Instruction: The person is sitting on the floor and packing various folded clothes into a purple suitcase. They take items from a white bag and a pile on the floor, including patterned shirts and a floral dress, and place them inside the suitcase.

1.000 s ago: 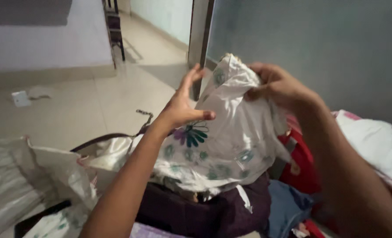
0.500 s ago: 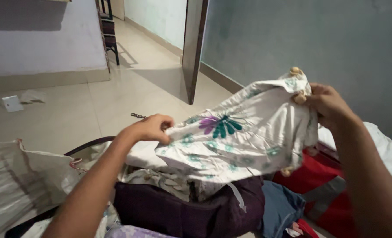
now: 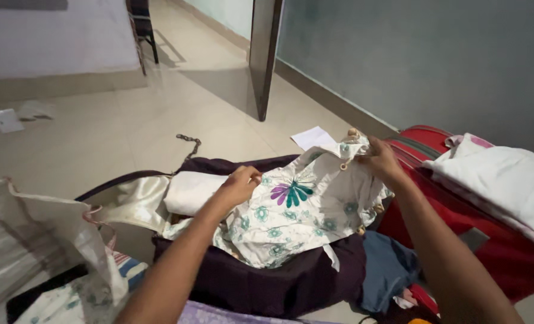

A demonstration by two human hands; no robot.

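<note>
We grip the floral cloth (image 3: 291, 210) with both hands, left hand (image 3: 240, 185) pinching its near edge, right hand (image 3: 379, 161) its far corner, spread over the open dark bag (image 3: 267, 282). A white paper (image 3: 312, 137) lies on bare floor (image 3: 129, 132) beyond; a red suitcase (image 3: 459, 222) sits right.

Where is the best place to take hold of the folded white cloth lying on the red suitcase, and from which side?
Probably from above, at the near edge of the folded white cloth, with fingers under and thumb on top. It lies flat in layers on the red suitcase, so gripping all layers should keep the fold. Both the left hand and right hand are closed on the floral garment.
</note>
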